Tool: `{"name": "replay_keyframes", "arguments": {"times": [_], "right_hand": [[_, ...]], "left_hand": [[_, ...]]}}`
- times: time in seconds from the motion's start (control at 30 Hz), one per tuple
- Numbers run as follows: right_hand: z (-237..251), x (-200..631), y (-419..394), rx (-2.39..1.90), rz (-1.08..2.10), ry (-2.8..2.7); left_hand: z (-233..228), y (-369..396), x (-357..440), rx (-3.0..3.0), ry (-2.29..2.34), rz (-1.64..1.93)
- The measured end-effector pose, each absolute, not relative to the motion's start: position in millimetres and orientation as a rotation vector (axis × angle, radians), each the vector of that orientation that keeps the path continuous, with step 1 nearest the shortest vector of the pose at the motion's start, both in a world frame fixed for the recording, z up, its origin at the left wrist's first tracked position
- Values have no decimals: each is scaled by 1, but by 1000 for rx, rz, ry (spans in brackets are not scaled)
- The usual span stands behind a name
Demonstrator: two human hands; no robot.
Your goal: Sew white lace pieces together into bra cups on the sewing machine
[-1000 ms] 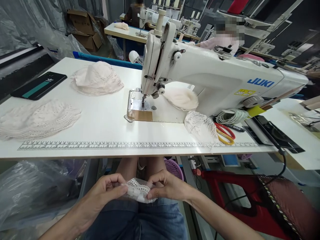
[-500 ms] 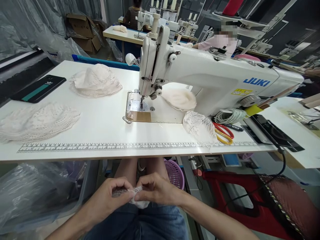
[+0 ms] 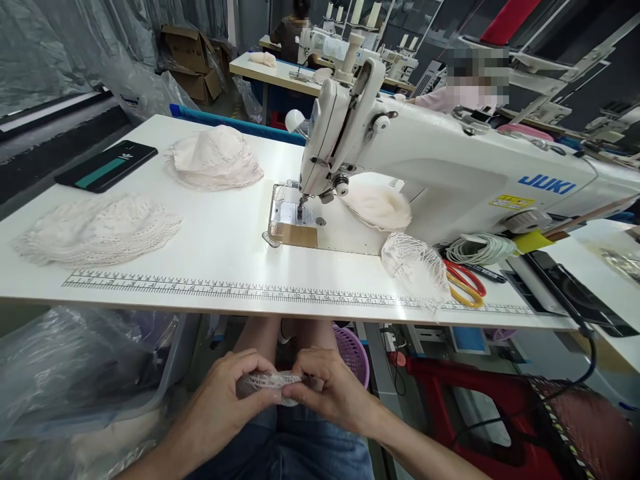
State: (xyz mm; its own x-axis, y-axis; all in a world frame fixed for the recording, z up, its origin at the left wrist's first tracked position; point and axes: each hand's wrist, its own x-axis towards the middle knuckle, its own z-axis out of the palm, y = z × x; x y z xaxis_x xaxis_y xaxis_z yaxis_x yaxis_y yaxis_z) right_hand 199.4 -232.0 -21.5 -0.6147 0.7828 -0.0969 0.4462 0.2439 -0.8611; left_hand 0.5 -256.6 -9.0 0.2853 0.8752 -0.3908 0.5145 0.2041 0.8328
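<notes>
Above my lap, below the table's front edge, a small piece of white lace fabric (image 3: 273, 381) is pinched between both hands. My left hand (image 3: 237, 390) grips its left side with thumb and fingers. On the other side my right hand (image 3: 325, 387) holds it the same way, the thumbs close together at the middle. Part of the lace is hidden behind the fingers. In front of me stands a white sewing machine (image 3: 440, 147), its presser foot (image 3: 300, 210) over the metal plate with no fabric under it.
White lace piles (image 3: 100, 230) and cream fabric pieces (image 3: 215, 160) lie on the table's left, near a black phone-like slab (image 3: 107, 165). Right of the needle are a lace piece (image 3: 413, 267), scissors (image 3: 465, 283) and coiled cord (image 3: 480, 249). A purple basket (image 3: 353, 353) stands below.
The view has turned slightly, so the table and machine sit further right. My hands stay on the lace; it now stretches wider between them, with less hanging down.
</notes>
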Motion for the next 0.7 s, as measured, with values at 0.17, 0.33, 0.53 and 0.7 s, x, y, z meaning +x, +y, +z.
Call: {"name": "replay_keyframes", "arguments": {"times": [0.17,0.33,0.53,0.7], "right_hand": [[-21,197,-229,-1098,1414,-2103],[-18,191,-225,-1101,1560,-1980],[6,181,-215,-1011,1594,-1941],[50,156,-164,-908,1217,-2119]], "left_hand": [[-4,-256,0,1405,1358,487],[-5,-255,-1,1286,1300,555],[24,-246,-12,1425,1357,579],[84,-173,-32,1769,1387,621]]}}
